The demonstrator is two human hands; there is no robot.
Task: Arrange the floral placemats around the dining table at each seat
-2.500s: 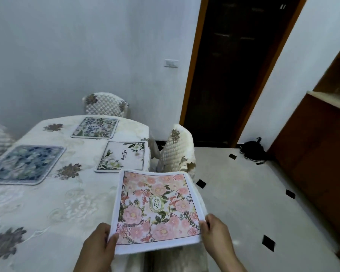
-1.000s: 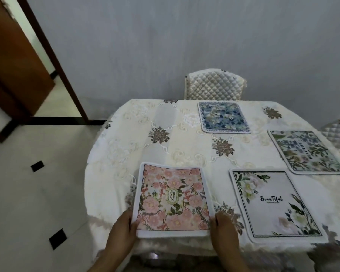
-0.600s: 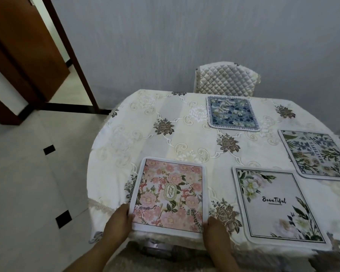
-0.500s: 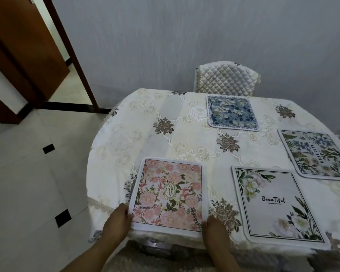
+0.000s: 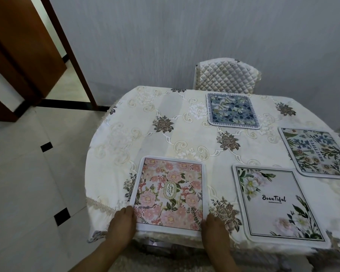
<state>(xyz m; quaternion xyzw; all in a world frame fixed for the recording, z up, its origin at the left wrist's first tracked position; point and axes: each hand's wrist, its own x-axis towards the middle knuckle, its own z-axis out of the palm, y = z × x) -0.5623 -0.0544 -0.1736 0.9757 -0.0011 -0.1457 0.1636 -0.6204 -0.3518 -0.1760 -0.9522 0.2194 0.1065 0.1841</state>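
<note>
Head view of a bench (image 5: 126,138) draped in a cream embroidered tablecloth (image 5: 185,122) with brown flower motifs, carrying four floral placemats. The pink placemat (image 5: 170,193), printed with roses and an oval "GARDEN" emblem, lies flat at the near edge of the bench, in front of the person. The left hand (image 5: 122,224) rests against its near left corner and the right hand (image 5: 214,228) against its near right corner; the hands are set apart, one at each side of the mat, fingertips touching its white border, and whether they pinch the edge or merely press on it cannot be told. Just to the right, apart from the pink one, lies the white placemat (image 5: 277,203) lettered "Beautiful", with green leaves and pale blossoms in its corners. Beyond it, at the right edge of the bench, lies a green-and-blue placemat (image 5: 316,152), partly cut off by the frame. At the far edge lies the blue placemat (image 5: 233,110), bordered with lettering, directly before a quilted chair (image 5: 226,77) standing against the grey wall (image 5: 185,36). A brown wooden door (image 5: 22,48) and a tiled floor (image 5: 28,173) occupy the left.
</note>
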